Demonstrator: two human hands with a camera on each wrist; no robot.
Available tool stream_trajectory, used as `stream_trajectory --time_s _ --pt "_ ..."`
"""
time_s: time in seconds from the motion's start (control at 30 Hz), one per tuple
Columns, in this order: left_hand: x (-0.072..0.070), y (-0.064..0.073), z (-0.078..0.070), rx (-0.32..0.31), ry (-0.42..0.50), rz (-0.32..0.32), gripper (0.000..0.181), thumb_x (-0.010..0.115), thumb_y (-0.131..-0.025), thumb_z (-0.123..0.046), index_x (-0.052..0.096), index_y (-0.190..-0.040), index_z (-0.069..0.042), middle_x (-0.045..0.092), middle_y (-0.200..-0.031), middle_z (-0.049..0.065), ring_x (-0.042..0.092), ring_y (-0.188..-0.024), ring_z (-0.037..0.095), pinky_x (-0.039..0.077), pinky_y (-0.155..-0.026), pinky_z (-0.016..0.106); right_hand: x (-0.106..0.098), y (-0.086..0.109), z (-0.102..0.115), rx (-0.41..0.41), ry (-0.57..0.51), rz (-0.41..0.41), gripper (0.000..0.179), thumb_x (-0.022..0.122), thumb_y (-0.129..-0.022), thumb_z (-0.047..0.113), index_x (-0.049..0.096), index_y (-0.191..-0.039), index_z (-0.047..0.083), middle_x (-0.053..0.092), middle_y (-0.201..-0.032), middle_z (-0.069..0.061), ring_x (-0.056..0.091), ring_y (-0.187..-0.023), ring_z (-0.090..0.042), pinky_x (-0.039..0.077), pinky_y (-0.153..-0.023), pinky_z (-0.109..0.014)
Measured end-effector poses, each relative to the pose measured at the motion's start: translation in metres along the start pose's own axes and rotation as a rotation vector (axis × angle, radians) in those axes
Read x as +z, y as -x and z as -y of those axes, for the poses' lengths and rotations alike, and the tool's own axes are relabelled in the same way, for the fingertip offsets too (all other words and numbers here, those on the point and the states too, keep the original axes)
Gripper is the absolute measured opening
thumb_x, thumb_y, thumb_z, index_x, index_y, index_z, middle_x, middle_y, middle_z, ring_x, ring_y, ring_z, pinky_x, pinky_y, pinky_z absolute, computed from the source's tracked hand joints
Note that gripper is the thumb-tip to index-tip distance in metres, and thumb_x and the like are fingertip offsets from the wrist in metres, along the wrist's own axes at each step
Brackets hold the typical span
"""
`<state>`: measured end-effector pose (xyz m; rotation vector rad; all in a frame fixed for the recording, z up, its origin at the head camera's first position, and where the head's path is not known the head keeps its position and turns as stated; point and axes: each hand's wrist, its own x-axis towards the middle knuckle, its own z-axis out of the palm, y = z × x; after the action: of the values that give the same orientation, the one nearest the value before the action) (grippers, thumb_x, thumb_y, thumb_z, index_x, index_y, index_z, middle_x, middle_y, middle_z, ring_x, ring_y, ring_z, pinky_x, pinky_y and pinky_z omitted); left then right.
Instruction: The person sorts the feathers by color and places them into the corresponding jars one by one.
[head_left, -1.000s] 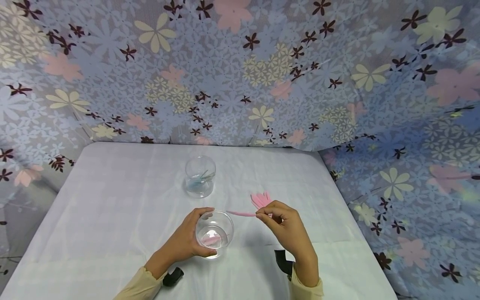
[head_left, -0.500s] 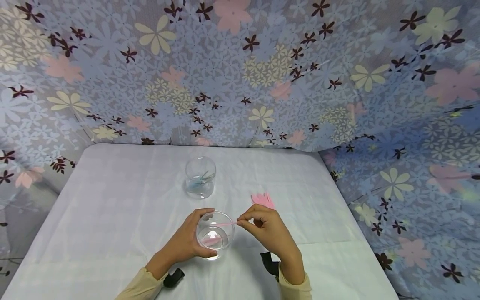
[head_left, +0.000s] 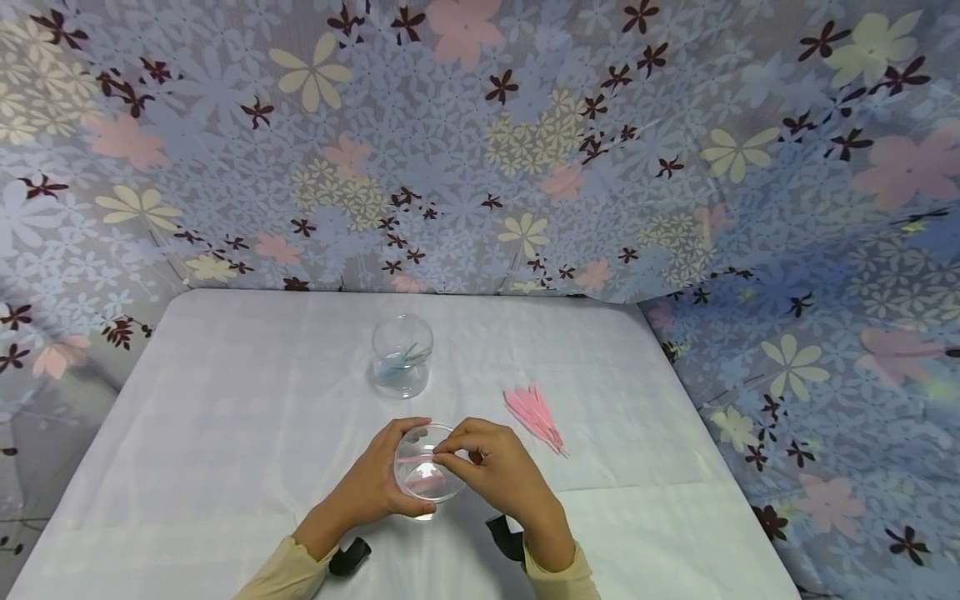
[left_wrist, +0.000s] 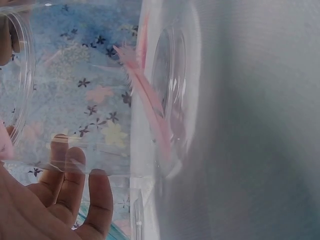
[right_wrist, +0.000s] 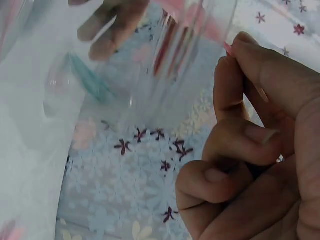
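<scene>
On the white-draped table (head_left: 262, 400), the left hand (head_left: 372, 477) and right hand (head_left: 495, 467) work at a clear jar (head_left: 411, 495), left fingers curved around it. A second jar (head_left: 384, 354), containing blue feathers (head_left: 397, 365), stands behind. Loose pink feathers (head_left: 534, 417) lie fanned rightward. The right thumb and forefinger, nearly touching, pinch one pink feather (head_left: 415, 458) at the first jar's mouth.

A white-clothed table (head_left: 247, 400) is bearing a clear jar (head_left: 402, 333) holding teal feathers (head_left: 397, 362); pink feathers (head_left: 534, 414) are lying fanned right of that jar, nearer the person.
</scene>
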<state>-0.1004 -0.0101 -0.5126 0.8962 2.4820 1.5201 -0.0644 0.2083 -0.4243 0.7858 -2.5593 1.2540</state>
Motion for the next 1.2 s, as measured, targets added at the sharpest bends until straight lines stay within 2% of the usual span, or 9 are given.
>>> stream_trajectory --time_s 0.13,0.37,0.5,0.63,0.8,1.03,1.2 --pt "0.001 0.000 -0.001 0.003 0.002 0.003 0.106 0.096 -0.059 -0.041 0.036 -0.146 -0.036 0.048 -0.139 -0.008 0.051 -0.121 0.016 0.047 -0.094 0.041 0.006 -0.001 0.001 0.003 0.050 0.016 0.007 0.078 -0.089 0.018 0.080 -0.094 0.016 0.067 -0.086 0.015 0.045 -0.065 -0.001 0.041 -0.058 -0.016" --pt "0.003 0.001 0.000 0.010 0.018 -0.005 0.106 0.097 -0.059 -0.038 0.036 -0.145 -0.041 0.049 -0.141 -0.004 0.051 -0.123 0.019 0.047 -0.095 0.042 0.017 0.000 0.001 0.013 0.225 0.020 0.006 0.081 -0.085 0.020 0.082 -0.090 0.021 0.067 -0.086 0.018 0.054 -0.071 0.005 0.043 -0.064 -0.014" --pt "0.004 0.000 0.001 0.042 0.017 -0.013 0.106 0.097 -0.059 -0.038 0.038 -0.147 -0.033 0.050 -0.141 0.000 0.051 -0.124 0.019 0.047 -0.096 0.043 0.021 -0.002 0.004 0.037 0.318 0.033 0.005 0.082 -0.084 0.022 0.082 -0.088 0.022 0.066 -0.083 0.019 0.055 -0.070 0.005 0.043 -0.063 -0.013" --pt "0.005 0.000 0.002 0.050 0.022 -0.012 0.106 0.097 -0.059 -0.037 0.039 -0.148 -0.026 0.050 -0.141 -0.001 0.050 -0.127 0.019 0.046 -0.099 0.046 0.023 -0.004 0.006 0.081 0.395 0.074 0.005 0.082 -0.084 0.023 0.083 -0.088 0.023 0.067 -0.083 0.017 0.056 -0.069 0.003 0.043 -0.061 -0.015" --pt "0.005 0.000 0.001 0.032 0.033 -0.008 0.106 0.097 -0.059 -0.036 0.039 -0.147 -0.029 0.049 -0.142 -0.002 0.050 -0.127 0.020 0.046 -0.099 0.046 0.026 -0.008 0.010 0.143 0.488 0.136 0.007 0.081 -0.083 0.028 0.083 -0.088 0.025 0.068 -0.082 0.017 0.059 -0.069 0.001 0.043 -0.059 -0.017" --pt "0.003 0.000 0.002 0.027 0.014 -0.014 0.107 0.098 -0.059 -0.036 0.037 -0.147 -0.036 0.050 -0.143 0.002 0.050 -0.125 0.019 0.047 -0.098 0.045 0.028 -0.011 0.018 0.174 0.474 0.137 0.008 0.085 -0.078 0.030 0.084 -0.084 0.024 0.068 -0.077 0.016 0.055 -0.065 0.002 0.041 -0.057 -0.017" --pt "0.002 0.000 0.003 0.036 0.020 -0.011 0.106 0.097 -0.060 -0.036 0.039 -0.148 -0.030 0.050 -0.141 0.002 0.051 -0.126 0.023 0.046 -0.098 0.049 0.024 -0.008 0.017 0.150 0.410 0.133 0.015 0.083 -0.081 0.034 0.083 -0.091 0.023 0.067 -0.092 0.014 0.061 -0.076 -0.001 0.048 -0.065 -0.019"
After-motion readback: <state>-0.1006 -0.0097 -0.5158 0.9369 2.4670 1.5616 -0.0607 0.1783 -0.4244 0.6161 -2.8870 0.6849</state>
